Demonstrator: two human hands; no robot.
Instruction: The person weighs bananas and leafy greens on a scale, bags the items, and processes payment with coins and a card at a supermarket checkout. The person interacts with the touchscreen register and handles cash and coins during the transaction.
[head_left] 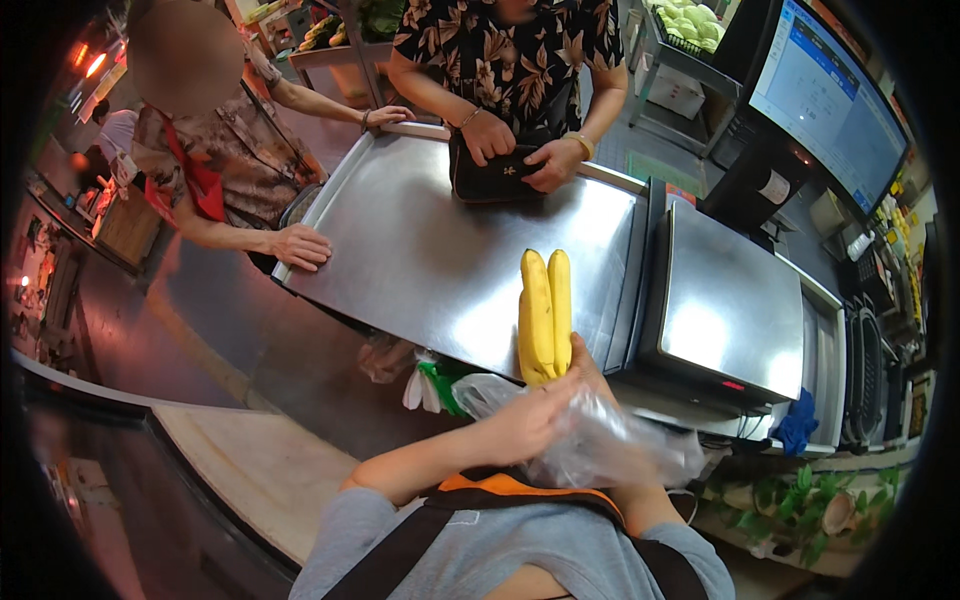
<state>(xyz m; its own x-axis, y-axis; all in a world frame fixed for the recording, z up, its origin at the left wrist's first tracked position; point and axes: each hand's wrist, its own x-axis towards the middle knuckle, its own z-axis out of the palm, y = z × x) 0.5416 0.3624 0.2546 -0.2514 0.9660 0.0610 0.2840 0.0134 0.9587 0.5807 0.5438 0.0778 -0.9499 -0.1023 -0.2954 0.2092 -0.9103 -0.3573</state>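
Note:
A bunch of yellow bananas (541, 320) points away from me over the near edge of the metal counter. My right hand (588, 368) grips it at its near end; part of that hand and forearm is behind a thin clear plastic bag (625, 440). Crossing from the left, my left hand (530, 415) is closed on the bag beside the stem end, its fingers slightly blurred. The bag spreads to both sides of my hands, and I cannot tell where its mouth is.
Beyond the metal counter (400, 240), a person in a floral shirt (510, 75) holds a black purse (490, 172). Another person's hand (302, 247) rests on the left edge. At right stand a flat metal scale (735, 310) and a screen (830, 95); a blue cloth (797, 422) hangs nearby.

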